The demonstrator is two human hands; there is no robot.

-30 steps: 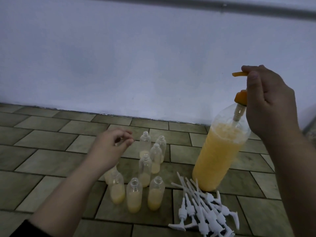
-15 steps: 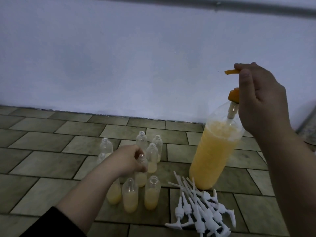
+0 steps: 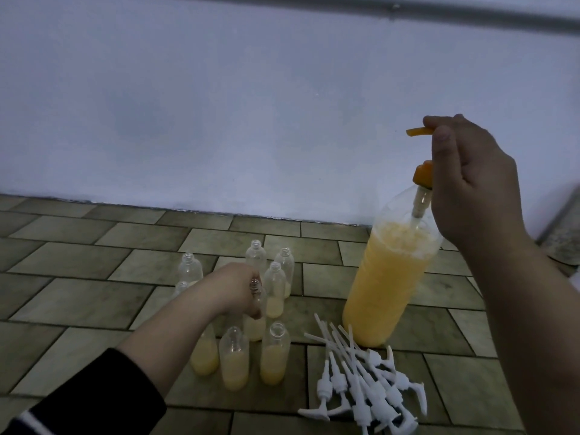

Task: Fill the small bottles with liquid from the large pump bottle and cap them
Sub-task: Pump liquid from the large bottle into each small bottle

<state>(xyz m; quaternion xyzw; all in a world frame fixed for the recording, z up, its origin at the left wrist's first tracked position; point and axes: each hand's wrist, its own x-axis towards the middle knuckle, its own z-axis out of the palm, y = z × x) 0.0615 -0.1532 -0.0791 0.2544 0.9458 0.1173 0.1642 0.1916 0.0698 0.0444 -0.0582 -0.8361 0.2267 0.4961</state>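
So you're roughly midway through filling, and capping hasn't started at all. Every small bottle I can see has a bare neck, and the white pump caps (image 3: 367, 390) are all lying in a loose pile on the tiled floor (image 3: 78, 262), just in front of the large pump bottle (image 3: 389, 277).

Contents: the three front bottles (image 3: 233, 359) each hold orange-yellow liquid to somewhere around the middle. The ones behind them (image 3: 274, 288) only have a shallow layer at the bottom, and the empty bottles (image 3: 190, 266) at the back left look completely clear. One more sits behind your left wrist, can't tell what's in it.

Your left hand (image 3: 237, 285) is curled around the neck of a partly filled bottle (image 3: 255, 309) in the middle of the cluster, which stands on the floor as far as I can tell. Your right hand (image 3: 470, 183) is up at the big bottle's orange pump head (image 3: 419, 132), thumb and fingers pinching it near the spout. That big bottle is still mostly full, foamy on top, so you've got plenty for topping up the rest.
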